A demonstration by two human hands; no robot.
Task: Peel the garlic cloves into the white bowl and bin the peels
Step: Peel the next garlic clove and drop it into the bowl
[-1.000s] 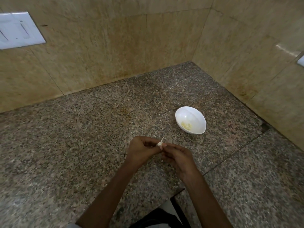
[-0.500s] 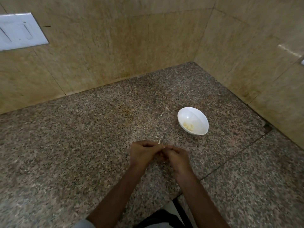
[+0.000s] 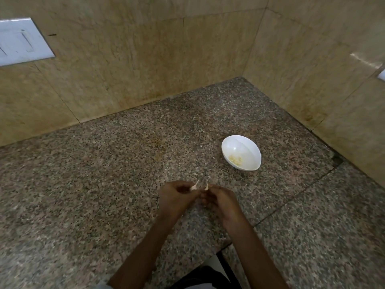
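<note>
My left hand (image 3: 175,197) pinches a small whitish garlic piece (image 3: 194,186) with a thin tail sticking up. Close beside it, my right hand (image 3: 221,200) pinches a second whitish piece (image 3: 206,185), also with a thin tail. Whether each is clove or peel I cannot tell. The two hands are nearly touching above the granite counter (image 3: 104,184). The white bowl (image 3: 248,147) stands beyond and to the right of my hands, holding a few pale yellow peeled cloves (image 3: 235,159).
Beige tiled walls meet in a corner behind the counter. A white switch plate (image 3: 20,41) is on the left wall. The counter's front edge notches in near my body, with dark clothing (image 3: 200,276) below it. No bin is in view.
One whitish piece was held between both hands; now it has come apart into two pieces, one in each hand, and the hands have drawn slightly apart.
</note>
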